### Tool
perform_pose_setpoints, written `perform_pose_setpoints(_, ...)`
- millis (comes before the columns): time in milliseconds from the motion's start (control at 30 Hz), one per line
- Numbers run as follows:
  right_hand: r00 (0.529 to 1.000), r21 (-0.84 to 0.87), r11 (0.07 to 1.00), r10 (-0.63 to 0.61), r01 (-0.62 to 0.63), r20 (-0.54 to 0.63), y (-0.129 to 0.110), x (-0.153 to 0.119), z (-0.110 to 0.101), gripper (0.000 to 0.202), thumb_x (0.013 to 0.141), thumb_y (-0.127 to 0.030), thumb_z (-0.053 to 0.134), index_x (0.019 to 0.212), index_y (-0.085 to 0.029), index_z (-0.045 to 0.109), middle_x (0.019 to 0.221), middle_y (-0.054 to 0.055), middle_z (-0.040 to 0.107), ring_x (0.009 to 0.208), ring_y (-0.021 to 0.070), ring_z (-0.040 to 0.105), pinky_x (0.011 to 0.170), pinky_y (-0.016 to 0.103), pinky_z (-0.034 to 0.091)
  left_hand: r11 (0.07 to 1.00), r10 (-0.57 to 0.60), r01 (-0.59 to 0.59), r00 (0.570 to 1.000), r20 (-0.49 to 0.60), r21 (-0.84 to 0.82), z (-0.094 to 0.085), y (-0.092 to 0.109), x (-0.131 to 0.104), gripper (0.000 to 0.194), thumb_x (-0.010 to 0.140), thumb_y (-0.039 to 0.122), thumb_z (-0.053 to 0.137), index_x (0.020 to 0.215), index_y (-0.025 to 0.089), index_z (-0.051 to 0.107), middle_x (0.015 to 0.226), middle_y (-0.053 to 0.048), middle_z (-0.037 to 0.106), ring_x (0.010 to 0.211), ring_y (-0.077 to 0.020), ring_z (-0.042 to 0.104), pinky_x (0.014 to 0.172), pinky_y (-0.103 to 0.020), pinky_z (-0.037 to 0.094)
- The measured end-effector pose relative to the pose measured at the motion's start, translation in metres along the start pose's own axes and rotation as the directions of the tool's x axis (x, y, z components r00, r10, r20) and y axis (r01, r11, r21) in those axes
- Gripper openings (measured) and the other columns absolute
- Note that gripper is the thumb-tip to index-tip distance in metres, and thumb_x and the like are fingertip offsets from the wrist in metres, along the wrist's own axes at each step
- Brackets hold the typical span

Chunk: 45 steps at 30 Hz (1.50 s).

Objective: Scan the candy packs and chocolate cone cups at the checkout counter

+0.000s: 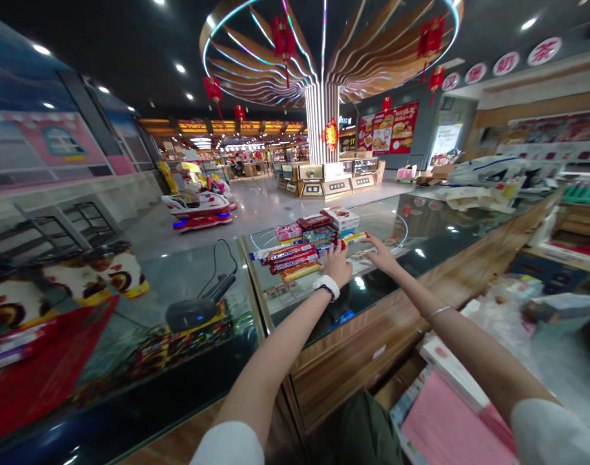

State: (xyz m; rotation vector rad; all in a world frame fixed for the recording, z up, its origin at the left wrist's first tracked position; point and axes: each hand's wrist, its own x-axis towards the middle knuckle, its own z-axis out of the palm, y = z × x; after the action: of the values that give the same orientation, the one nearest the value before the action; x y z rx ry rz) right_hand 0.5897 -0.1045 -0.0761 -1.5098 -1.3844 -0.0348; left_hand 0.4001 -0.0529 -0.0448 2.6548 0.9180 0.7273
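Note:
My left hand (pixel 338 266), with a white band at the wrist, reaches over the glass counter and has its fingers on the left end of a narrow yellow-and-red snack packet (pixel 355 238). At the packet's other end are the fingertips of my right hand (pixel 383 256), which look closed on it. Just left of my left hand lie red stick-shaped snack packets (pixel 291 254) and an orange-yellow packet (pixel 301 271). Behind them are a pink box (pixel 288 232), dark red packets (pixel 314 221), a teal pack (pixel 319 235) and a white box (pixel 342 218).
A black scanner on a stand (pixel 198 310) with a cable stands on the left counter, near printed bags (pixel 123 271) and a red mat (pixel 82 349). Below my right arm are a pink sheet (pixel 450 420) and boxes. A plastic bag (pixel 498 303) lies right.

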Motion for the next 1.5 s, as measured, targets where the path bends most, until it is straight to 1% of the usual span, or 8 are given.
perform_pose_setpoints(200,0.993,-0.087,0.992,0.099,-0.093,0.064,0.013,0.008,-0.007,0.040,0.065,-0.020,0.054,0.104,-0.020,0.065,0.126,0.009,0.064,0.126,0.0280,0.055,0.113,0.048,0.037,0.999,-0.003,0.000,0.998,0.062,0.043,0.009,0.003,0.014,0.058,0.085,0.017,0.049,0.143,0.019,0.048,0.162,-0.006,0.028,0.152,-0.0273,0.020,0.124,-0.050,0.015)
perform_pose_setpoints(300,0.979,-0.156,0.975,0.177,-0.161,0.100,0.015,0.011,-0.006,0.037,0.067,-0.018,0.053,0.102,-0.019,0.065,0.118,0.009,0.068,0.115,0.0276,0.061,0.106,0.047,0.043,0.998,-0.004,-0.001,0.996,0.087,0.066,0.011,0.001,0.016,0.056,0.087,0.020,0.049,0.143,0.020,0.050,0.160,-0.007,0.034,0.151,-0.0273,0.022,0.125,-0.050,0.014)
perform_pose_setpoints(433,0.965,-0.196,0.957,0.239,-0.215,0.107,0.019,0.011,-0.002,0.034,0.068,-0.017,0.053,0.101,-0.017,0.065,0.108,0.010,0.071,0.103,0.0277,0.065,0.098,0.045,0.048,0.996,-0.022,0.009,0.988,0.151,0.088,0.013,-0.001,0.016,0.051,0.090,0.023,0.046,0.141,0.020,0.052,0.157,-0.008,0.040,0.149,-0.0284,0.026,0.124,-0.052,0.017)
perform_pose_setpoints(567,0.959,-0.215,0.950,0.255,-0.225,0.122,0.023,0.011,0.001,0.037,0.070,-0.016,0.054,0.106,-0.016,0.065,0.102,0.010,0.072,0.097,0.0276,0.067,0.094,0.044,0.051,0.995,-0.045,0.029,0.984,0.172,0.095,0.012,-0.001,0.015,0.051,0.090,0.022,0.045,0.141,0.020,0.051,0.157,-0.009,0.038,0.149,-0.0294,0.026,0.123,-0.054,0.018)
perform_pose_setpoints(833,0.979,-0.208,0.971,0.150,-0.120,0.137,0.032,0.016,0.005,0.040,0.068,-0.012,0.054,0.106,-0.017,0.067,0.135,0.012,0.057,0.129,0.0244,0.053,0.115,0.042,0.036,0.993,-0.070,0.056,0.990,0.124,0.108,0.007,0.003,0.014,0.052,0.089,0.022,0.046,0.141,0.019,0.049,0.158,-0.009,0.037,0.147,-0.0281,0.030,0.122,-0.052,0.021)
perform_pose_setpoints(1000,0.980,-0.205,0.974,0.128,-0.095,0.155,0.034,0.015,0.005,0.043,0.071,-0.012,0.054,0.113,-0.016,0.065,0.139,0.013,0.056,0.133,0.0247,0.051,0.117,0.042,0.033,0.991,-0.016,0.003,0.995,0.096,0.136,0.007,0.002,0.012,0.050,0.091,0.020,0.042,0.140,0.019,0.050,0.155,-0.008,0.043,0.146,-0.0274,0.032,0.123,-0.054,0.020)
perform_pose_setpoints(1167,0.970,-0.224,0.970,0.143,-0.098,0.194,0.035,0.015,0.005,0.051,0.074,-0.012,0.054,0.124,-0.016,0.060,0.141,0.012,0.057,0.133,0.0254,0.051,0.116,0.045,0.035,0.984,-0.002,-0.019,0.993,0.122,0.175,0.010,-0.001,0.012,0.053,0.093,0.022,0.038,0.145,0.019,0.044,0.158,-0.005,0.038,0.149,-0.0282,0.026,0.124,-0.054,0.018)
perform_pose_setpoints(1500,0.984,-0.210,0.974,0.111,-0.080,0.139,0.039,0.014,0.009,0.058,0.073,-0.013,0.057,0.130,-0.016,0.060,0.147,0.014,0.052,0.140,0.0267,0.044,0.120,0.046,0.030,0.982,0.032,-0.057,0.989,0.141,0.182,0.008,-0.003,0.012,0.054,0.092,0.019,0.037,0.145,0.021,0.045,0.160,-0.003,0.035,0.151,-0.0269,0.022,0.124,-0.053,0.018)
